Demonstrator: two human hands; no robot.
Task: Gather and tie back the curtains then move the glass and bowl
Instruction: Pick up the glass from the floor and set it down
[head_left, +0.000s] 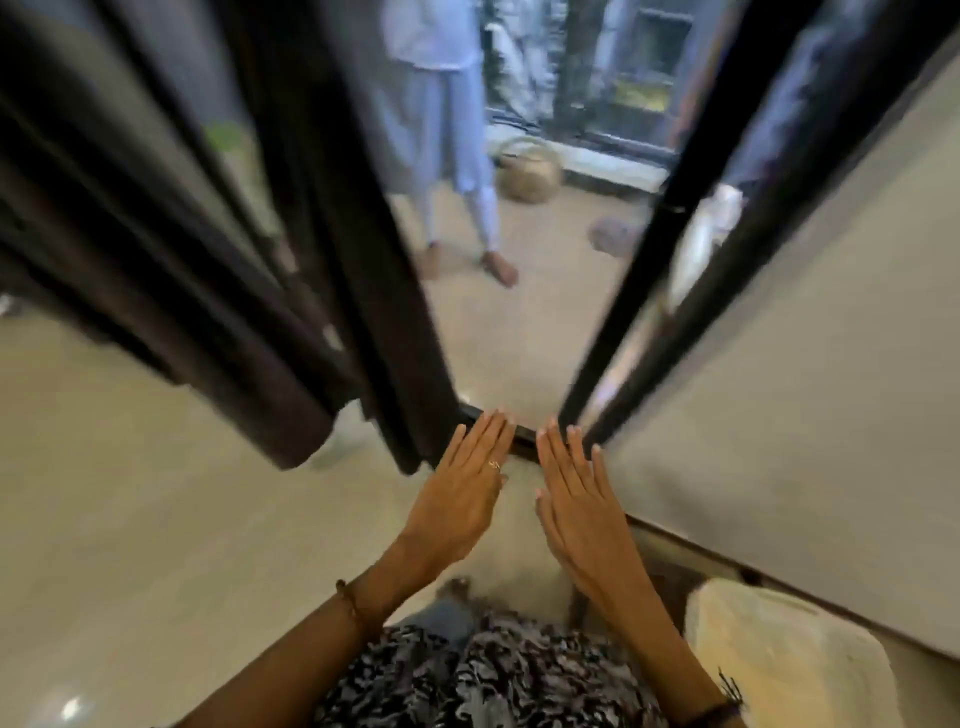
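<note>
Dark brown curtains (218, 291) hang in loose folds at the left of a doorway, their hems just above the pale floor. My left hand (462, 488) and my right hand (576, 499) are stretched out flat side by side over the floor by the dark door threshold (519, 434). Both hands have straight fingers and hold nothing. My left hand is just right of the nearest curtain edge, apart from it. No glass or bowl shows in this blurred view.
A dark door frame (670, 249) and a pale wall (810, 364) stand at the right. Beyond the doorway a person in light clothes (452, 156) stands on the floor near a round basket (527, 176). A white bag-like object (779, 654) lies at my lower right.
</note>
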